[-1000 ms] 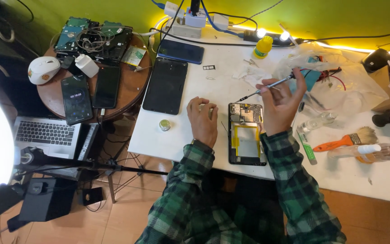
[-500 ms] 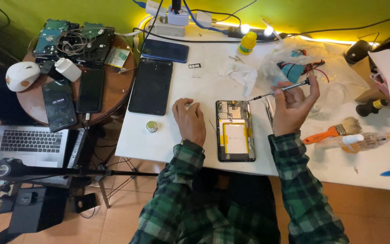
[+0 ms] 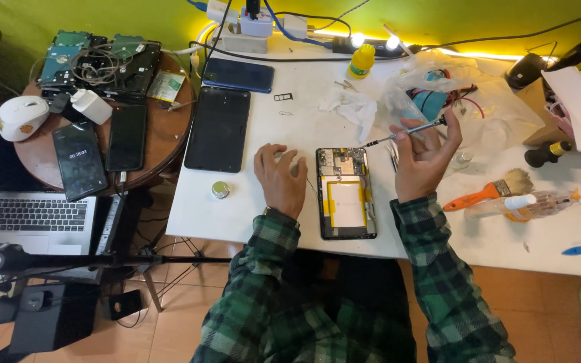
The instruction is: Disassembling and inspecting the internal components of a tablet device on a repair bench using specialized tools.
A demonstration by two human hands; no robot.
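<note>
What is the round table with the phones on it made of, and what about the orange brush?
The round table looks like wood with a glossy reddish-brown finish; faint grain and a soft shine show. The orange brush seems to have a smooth plastic handle, judging by its even bright colour, and pale bristles, natural or synthetic, hard to tell.

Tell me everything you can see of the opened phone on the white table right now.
The opened phone lies flat on the white table between the hands, back cover off. A circuit board fills its top end; below sits a pale rectangle framed in yellow tape, inside a black frame. The left hand rests beside it; the right hand holds a screwdriver whose tip hovers near the top edge.
</note>
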